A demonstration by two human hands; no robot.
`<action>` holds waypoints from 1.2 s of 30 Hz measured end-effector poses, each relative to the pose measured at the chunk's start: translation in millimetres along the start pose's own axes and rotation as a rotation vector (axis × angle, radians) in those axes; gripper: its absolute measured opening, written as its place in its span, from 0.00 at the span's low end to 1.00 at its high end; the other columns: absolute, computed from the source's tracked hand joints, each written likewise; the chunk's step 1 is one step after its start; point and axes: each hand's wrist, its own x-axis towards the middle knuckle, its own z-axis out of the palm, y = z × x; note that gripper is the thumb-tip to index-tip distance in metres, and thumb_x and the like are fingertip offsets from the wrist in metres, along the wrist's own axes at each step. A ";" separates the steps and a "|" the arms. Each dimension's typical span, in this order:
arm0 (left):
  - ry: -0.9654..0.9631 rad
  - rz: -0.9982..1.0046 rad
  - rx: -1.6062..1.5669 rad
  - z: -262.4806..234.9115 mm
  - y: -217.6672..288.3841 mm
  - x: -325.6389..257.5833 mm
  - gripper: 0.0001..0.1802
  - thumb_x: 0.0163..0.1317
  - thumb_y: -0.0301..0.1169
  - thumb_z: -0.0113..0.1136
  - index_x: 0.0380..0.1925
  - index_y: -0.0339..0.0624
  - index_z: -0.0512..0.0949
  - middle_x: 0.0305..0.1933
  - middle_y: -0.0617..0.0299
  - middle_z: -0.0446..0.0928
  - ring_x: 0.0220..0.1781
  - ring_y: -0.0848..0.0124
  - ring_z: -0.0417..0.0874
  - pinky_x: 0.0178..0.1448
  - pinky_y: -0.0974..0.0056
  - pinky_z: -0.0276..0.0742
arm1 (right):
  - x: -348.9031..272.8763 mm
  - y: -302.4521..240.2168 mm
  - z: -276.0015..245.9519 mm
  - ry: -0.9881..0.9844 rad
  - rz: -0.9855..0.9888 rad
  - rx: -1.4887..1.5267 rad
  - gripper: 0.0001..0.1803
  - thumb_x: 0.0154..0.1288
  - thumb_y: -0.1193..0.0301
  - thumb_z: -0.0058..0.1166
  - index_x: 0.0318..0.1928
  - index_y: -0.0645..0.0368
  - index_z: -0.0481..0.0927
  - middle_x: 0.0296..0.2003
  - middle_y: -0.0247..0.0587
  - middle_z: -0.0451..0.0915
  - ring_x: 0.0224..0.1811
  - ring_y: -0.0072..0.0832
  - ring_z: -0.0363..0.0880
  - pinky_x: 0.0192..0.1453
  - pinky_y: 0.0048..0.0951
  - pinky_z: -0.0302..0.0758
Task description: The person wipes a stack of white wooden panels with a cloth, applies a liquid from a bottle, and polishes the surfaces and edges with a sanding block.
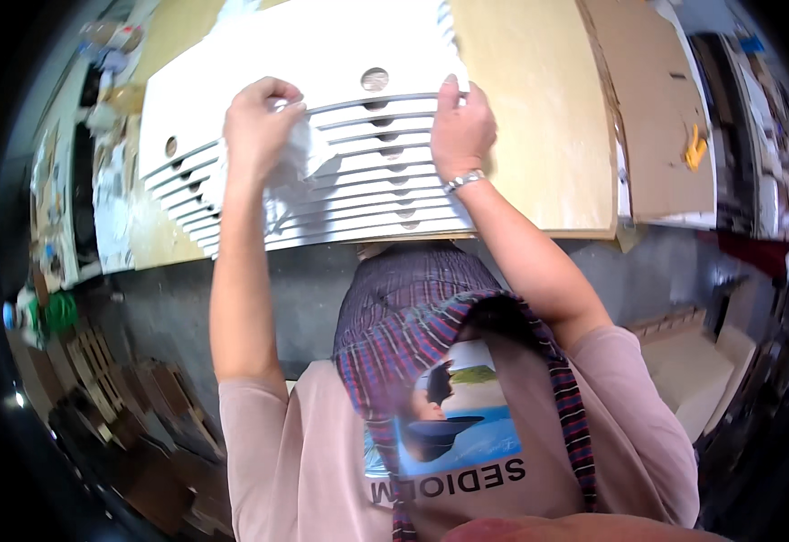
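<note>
A stack of white panels (259, 68) lies fanned out in steps, each with a dark front edge and round holes. My left hand (263, 126) is closed on a crumpled white cloth (300, 149) at the top panel's front edge; whether it is fabric or thin film is hard to tell. At that panel's front right corner, my right hand (463, 126) grips the edge, thumb on the upper face. Its other fingers are partly hidden.
The stack rests on a pale wooden board (539, 117). Farther right is a brown cardboard sheet (657, 117) with a yellow tool (695, 147) on it. Bottles and bags clutter the far left. Wooden pieces (96, 370) stand on the floor at lower left.
</note>
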 end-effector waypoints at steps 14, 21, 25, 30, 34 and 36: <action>1.152 -0.049 0.124 -21.4 -169.4 -84.0 0.19 0.54 0.18 0.48 0.43 0.41 0.83 0.47 0.51 0.82 0.51 0.53 0.80 0.58 0.56 0.74 | 6.6 16.6 11.8 0.001 -0.107 0.288 0.29 0.78 0.57 0.40 0.31 0.73 0.75 0.26 0.52 0.80 0.26 0.36 0.73 0.34 0.42 0.71; 0.506 0.310 0.361 37.5 -36.4 -123.3 0.20 0.63 0.36 0.56 0.57 0.64 0.78 0.68 0.68 0.71 0.60 0.67 0.76 0.67 0.47 0.64 | 22.2 39.9 15.7 -0.126 -0.043 0.360 0.33 0.78 0.56 0.35 0.49 0.85 0.69 0.41 0.60 0.79 0.37 0.39 0.77 0.46 0.39 0.78; 0.462 0.283 0.170 66.9 -100.8 -122.8 0.25 0.64 0.45 0.56 0.63 0.76 0.71 0.72 0.74 0.66 0.61 0.69 0.76 0.68 0.45 0.61 | 11.5 19.8 12.6 -0.176 0.088 0.262 0.33 0.78 0.55 0.33 0.51 0.84 0.69 0.40 0.58 0.79 0.33 0.37 0.77 0.39 0.36 0.79; 0.511 0.110 0.457 -16.4 -183.3 -120.9 0.34 0.57 0.48 0.62 0.66 0.77 0.66 0.73 0.76 0.65 0.59 0.68 0.76 0.68 0.48 0.64 | 31.7 35.2 11.4 -0.102 -0.004 0.162 0.35 0.78 0.52 0.33 0.53 0.82 0.68 0.39 0.54 0.77 0.30 0.35 0.74 0.29 0.32 0.77; 0.972 0.111 0.303 -43.9 -248.3 -105.5 0.20 0.53 0.32 0.65 0.49 0.60 0.82 0.55 0.70 0.80 0.43 0.68 0.77 0.55 0.61 0.78 | 30.4 29.0 9.6 -0.093 0.051 0.117 0.37 0.79 0.52 0.32 0.59 0.83 0.65 0.51 0.65 0.76 0.47 0.40 0.76 0.51 0.35 0.78; 1.045 0.148 0.193 -73.0 -204.5 -103.7 0.05 0.59 0.31 0.62 0.36 0.51 0.81 0.41 0.66 0.84 0.34 0.68 0.77 0.47 0.61 0.79 | 58.7 58.0 5.6 0.004 -0.064 0.040 0.38 0.77 0.50 0.34 0.59 0.82 0.66 0.53 0.64 0.76 0.49 0.43 0.77 0.52 0.39 0.77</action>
